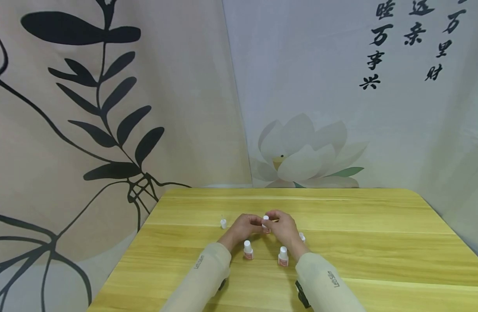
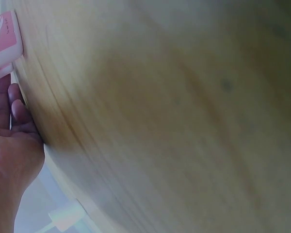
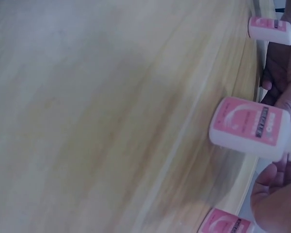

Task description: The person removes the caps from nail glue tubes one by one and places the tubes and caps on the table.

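Near the middle of the table, both hands meet at a small white bottle with a pink label [image 1: 266,230]. My left hand [image 1: 244,226] pinches it from the left, and my right hand [image 1: 283,227] grips it by its white cap from the right. Fingers hide part of the bottle. Two similar capped bottles stand nearer: one below the left hand [image 1: 248,250], another beside the right wrist [image 1: 283,256]. Behind the right wrist, a further bottle [image 1: 302,237] is partly hidden. In the right wrist view, a pink-labelled bottle [image 3: 250,127] stands in front of the fingers.
To the left of the left hand, a white cap with a thin stem pointing up [image 1: 223,223] rests on the wooden table [image 1: 379,242]. Behind the table's far edge hangs a printed curtain [image 1: 192,108].
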Motion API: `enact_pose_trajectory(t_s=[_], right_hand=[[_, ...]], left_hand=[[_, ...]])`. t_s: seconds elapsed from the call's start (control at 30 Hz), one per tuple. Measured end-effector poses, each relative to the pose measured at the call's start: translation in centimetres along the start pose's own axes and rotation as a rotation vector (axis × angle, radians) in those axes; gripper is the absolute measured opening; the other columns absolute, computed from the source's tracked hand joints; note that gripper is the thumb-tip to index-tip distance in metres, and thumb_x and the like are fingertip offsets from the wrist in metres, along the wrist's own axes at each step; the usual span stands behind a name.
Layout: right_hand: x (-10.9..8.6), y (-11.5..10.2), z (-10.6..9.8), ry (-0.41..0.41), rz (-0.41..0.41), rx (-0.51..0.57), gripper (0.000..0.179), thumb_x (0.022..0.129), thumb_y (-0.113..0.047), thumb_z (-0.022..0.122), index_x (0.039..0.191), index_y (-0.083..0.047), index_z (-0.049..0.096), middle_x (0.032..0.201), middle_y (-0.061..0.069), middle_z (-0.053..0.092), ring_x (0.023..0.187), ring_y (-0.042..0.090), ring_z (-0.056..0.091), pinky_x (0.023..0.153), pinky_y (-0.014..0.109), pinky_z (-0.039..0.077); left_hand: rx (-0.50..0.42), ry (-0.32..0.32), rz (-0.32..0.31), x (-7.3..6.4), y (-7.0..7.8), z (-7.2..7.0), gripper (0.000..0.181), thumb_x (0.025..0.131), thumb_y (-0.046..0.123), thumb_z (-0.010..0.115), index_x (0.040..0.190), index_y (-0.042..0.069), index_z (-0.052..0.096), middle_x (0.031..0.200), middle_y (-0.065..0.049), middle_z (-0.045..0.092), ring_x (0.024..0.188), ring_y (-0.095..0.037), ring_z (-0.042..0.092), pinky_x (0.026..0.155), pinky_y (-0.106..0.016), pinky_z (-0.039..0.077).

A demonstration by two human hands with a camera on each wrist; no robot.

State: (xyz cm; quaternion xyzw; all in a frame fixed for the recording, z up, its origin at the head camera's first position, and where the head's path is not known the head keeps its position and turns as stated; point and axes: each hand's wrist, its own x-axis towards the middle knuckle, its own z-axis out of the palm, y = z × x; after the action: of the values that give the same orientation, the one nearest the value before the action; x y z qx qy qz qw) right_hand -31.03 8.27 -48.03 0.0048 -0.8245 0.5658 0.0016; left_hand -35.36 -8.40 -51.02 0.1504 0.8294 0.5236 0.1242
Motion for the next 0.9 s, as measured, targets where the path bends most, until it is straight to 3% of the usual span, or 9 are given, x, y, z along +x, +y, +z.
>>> enact_pose_trajectory(t_s=[0.33, 0.9], right_hand=[[0.27, 0.08, -0.06, 0.003, 0.017, -0.046, 0.018, 0.093, -0.02, 0.07, 0.108, -0.01, 0.072, 0.104, 0.002, 0.068, 0.091, 0.02, 0.06, 0.073, 0.033, 0.05], [0.46, -0.72, -0.69, 0.0, -0.036, -0.02, 0.02, 0.096, -0.019, 0.067, 0.113, -0.009, 0.071, 0.108, 0.003, 0.068, 0.098, 0.021, 0.06, 0.08, 0.037, 0.051]], left_hand=[[-0.021, -0.008, -0.021, -0.18, -0.01, 0.03, 0.019, 0.085, 0.023, 0.081, 0.1, 0.014, 0.076, 0.099, 0.003, 0.073, 0.099, -0.013, 0.062, 0.097, -0.044, 0.046], [0.043, -0.006, -0.017, -0.17, 0.33, -0.12, 0.016, 0.087, 0.023, 0.079, 0.1, 0.014, 0.076, 0.099, 0.005, 0.073, 0.098, -0.012, 0.062, 0.092, -0.038, 0.048]])
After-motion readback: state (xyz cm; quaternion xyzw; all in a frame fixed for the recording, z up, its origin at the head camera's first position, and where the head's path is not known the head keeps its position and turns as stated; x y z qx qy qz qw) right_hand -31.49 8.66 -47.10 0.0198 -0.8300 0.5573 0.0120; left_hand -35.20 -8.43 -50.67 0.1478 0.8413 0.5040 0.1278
